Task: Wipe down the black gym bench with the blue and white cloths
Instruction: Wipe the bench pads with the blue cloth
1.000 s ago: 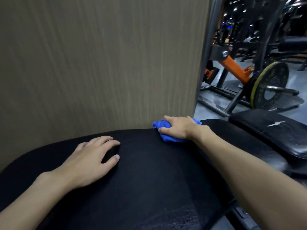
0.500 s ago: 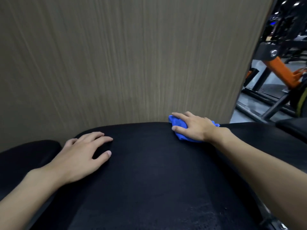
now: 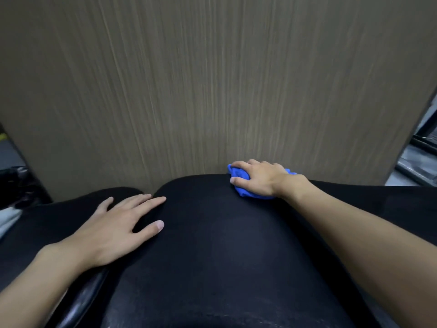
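The black gym bench [image 3: 220,252] fills the lower half of the head view, its pad running toward me. At its far edge, right of centre, my right hand [image 3: 260,179] presses a crumpled blue cloth [image 3: 241,176] onto the pad, fingers curled over it. My left hand [image 3: 118,228] lies flat on the pad's left side, fingers spread, holding nothing. A bit of something white [image 3: 8,221] shows at the far left edge; I cannot tell if it is the white cloth.
A brown wood-grain panel [image 3: 212,79] stands upright directly behind the bench's far edge. A second black pad [image 3: 71,209] adjoins on the left. Dark gym equipment [image 3: 423,150] and grey floor show at the right edge.
The view has swung left, so the orange machine and weight plate have left the frame. My right hand with the blue cloth stays at the bench's far edge; my left hand stays flat.
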A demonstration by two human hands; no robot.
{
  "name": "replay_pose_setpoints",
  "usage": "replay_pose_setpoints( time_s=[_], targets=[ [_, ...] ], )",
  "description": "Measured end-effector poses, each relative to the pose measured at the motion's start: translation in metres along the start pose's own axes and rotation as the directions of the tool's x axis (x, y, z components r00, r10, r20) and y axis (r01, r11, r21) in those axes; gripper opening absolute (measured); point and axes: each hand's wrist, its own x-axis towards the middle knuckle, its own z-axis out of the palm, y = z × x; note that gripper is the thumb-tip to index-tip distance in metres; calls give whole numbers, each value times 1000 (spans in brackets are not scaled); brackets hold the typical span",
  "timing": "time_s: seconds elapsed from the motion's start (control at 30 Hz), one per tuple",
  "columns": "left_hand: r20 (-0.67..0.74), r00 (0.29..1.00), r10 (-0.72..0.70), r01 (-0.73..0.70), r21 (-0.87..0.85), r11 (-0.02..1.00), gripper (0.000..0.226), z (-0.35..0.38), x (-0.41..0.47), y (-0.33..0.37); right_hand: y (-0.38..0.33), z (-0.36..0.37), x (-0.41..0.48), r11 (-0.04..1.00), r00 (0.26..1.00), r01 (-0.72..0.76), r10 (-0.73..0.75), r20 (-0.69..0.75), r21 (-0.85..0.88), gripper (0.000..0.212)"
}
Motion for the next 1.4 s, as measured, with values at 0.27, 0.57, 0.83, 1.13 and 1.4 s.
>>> replay_pose_setpoints(
  time_s=[0.27,0.57,0.83,1.13,1.4],
  targets=[
    [-77,997,-13,12,-15,1000,94,-1,-5,-22,-60,8,21,991,991,131,-131,-9,2,59],
    [-184,972,-145,128,-102,987,56,-3,-41,-37,-148,21,36,944,944,331,-331,9,-9,56],
    [-266,945,-188,138,-196,971,42,4,-51,-31,-190,33,-9,889,889,456,-457,-13,-34,51],
    [-338,892,-301,117,-469,876,31,6,-71,-9,-200,38,-106,816,816,578,-578,-3,23,71],
    [-313,908,-280,104,-479,872,32,4,-115,38,-188,39,-177,714,713,700,-701,19,23,67]
  ],
)
